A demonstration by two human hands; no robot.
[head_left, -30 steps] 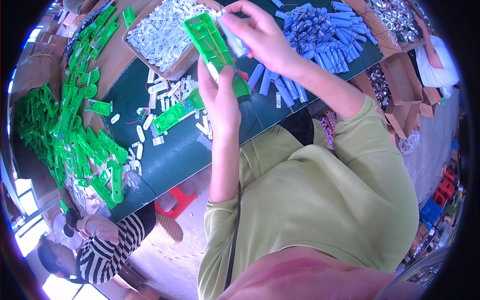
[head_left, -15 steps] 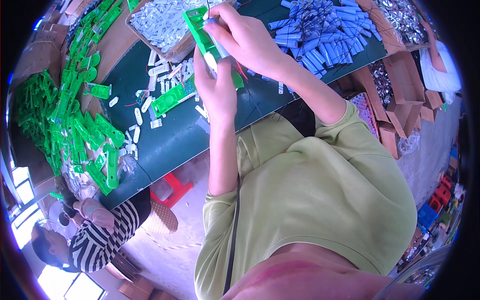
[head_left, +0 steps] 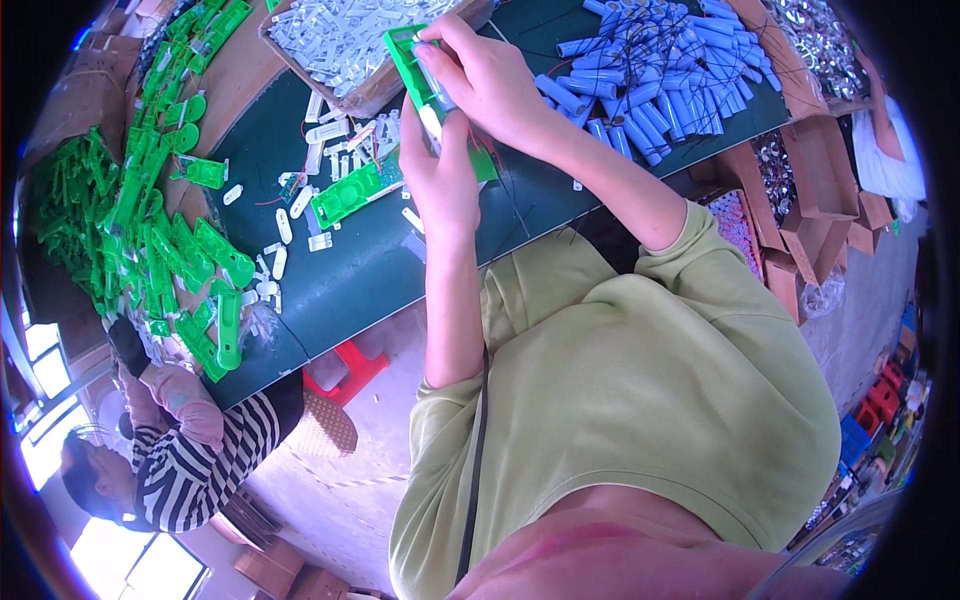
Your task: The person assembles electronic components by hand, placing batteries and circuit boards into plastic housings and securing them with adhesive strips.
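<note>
My left hand (head_left: 442, 190) is closed round the lower part of an open green plastic housing (head_left: 402, 52), held tilted above the table. A white piece (head_left: 431, 121) shows by the left thumb. With fingers pinched, my right hand (head_left: 500, 90) holds a blue cylindrical battery cell (head_left: 436, 82) in the housing's hollow; the fingers partly cover it. Beneath my left hand lies another green housing (head_left: 345, 195) with a circuit board and thin red wires. Small white plastic parts (head_left: 330, 132) are scattered beside it. To the right of my right hand is a pile of blue wired cells (head_left: 660, 85).
A carton of clear-white parts (head_left: 350, 45) stands at the far side. Green housings (head_left: 165, 240) heap along the left, where a person in stripes (head_left: 215, 465) sits. Cardboard boxes (head_left: 815, 180) and another person (head_left: 887, 150) are at right. A red stool (head_left: 350, 372) stands below the table edge.
The blue cell now lies lower along the housing, with my right fingers at its upper end. The view has shifted slightly. The person at left has moved an arm toward the green heap.
</note>
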